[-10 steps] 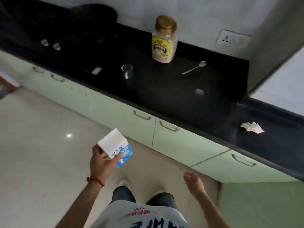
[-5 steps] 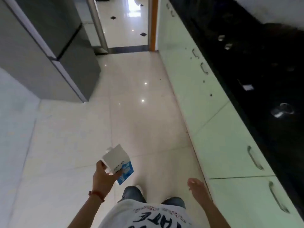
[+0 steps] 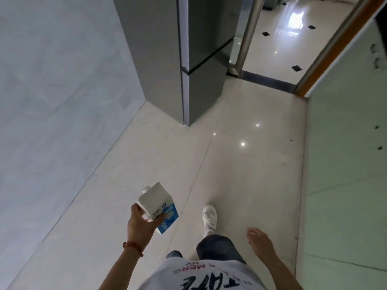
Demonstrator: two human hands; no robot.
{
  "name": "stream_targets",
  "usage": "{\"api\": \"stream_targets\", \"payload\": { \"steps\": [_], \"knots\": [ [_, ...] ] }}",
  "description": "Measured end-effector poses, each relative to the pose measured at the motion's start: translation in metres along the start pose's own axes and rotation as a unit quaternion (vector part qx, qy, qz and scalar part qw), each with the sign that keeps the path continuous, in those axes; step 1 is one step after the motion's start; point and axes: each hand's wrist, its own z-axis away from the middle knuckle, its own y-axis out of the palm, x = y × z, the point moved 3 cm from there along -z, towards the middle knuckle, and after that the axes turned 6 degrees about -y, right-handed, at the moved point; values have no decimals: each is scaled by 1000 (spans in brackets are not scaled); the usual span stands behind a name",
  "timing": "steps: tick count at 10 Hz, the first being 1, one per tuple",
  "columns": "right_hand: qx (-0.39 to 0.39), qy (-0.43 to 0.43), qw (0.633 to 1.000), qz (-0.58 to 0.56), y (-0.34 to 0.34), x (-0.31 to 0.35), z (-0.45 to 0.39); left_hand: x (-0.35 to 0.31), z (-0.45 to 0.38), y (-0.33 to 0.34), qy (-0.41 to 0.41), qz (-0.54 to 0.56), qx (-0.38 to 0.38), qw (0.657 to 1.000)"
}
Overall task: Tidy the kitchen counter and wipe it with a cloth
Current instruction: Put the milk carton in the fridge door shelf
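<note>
My left hand (image 3: 140,223) grips a white and blue milk carton (image 3: 157,207) at waist height, tilted, with its gabled top pointing up and left. My right hand (image 3: 259,240) hangs at my side with loosely curled fingers and holds nothing. The black counter is almost out of view; only a dark sliver (image 3: 382,24) shows at the top right corner. No cloth is in sight.
A grey fridge (image 3: 188,59) stands ahead against the left wall (image 3: 52,91). Pale green cabinet fronts (image 3: 345,153) line the right side. A doorway (image 3: 293,34) opens at the far end. Glossy floor tiles (image 3: 230,164) stretch between; my white shoe (image 3: 209,220) steps forward.
I have turned away from the counter to face the fridge and the left wall. The carton stays in my left hand; the jar, glass and spoon have left the view.
</note>
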Motion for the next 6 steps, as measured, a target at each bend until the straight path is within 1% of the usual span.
{"api": "stream_targets", "payload": {
  "steps": [1,2,3,4,5,6],
  "knots": [
    [15,-8,1000,-7,-17,36,-45,-38,-38,15,11,4,-14,1000],
    [38,-24,999,-8,-44,82,-91,-80,-77,25,5,8,-35,999],
    [37,-39,999,-5,-80,142,-136,-124,-110,30,-7,18,-60,998],
    [63,-80,995,22,-101,208,-185,-162,-142,29,-14,38,-92,995],
    [72,-89,992,52,-112,279,-214,-185,-167,25,-43,61,-130,989],
    [81,-103,990,54,-109,334,-245,-199,-196,21,-73,72,-164,981]
  ]
}}
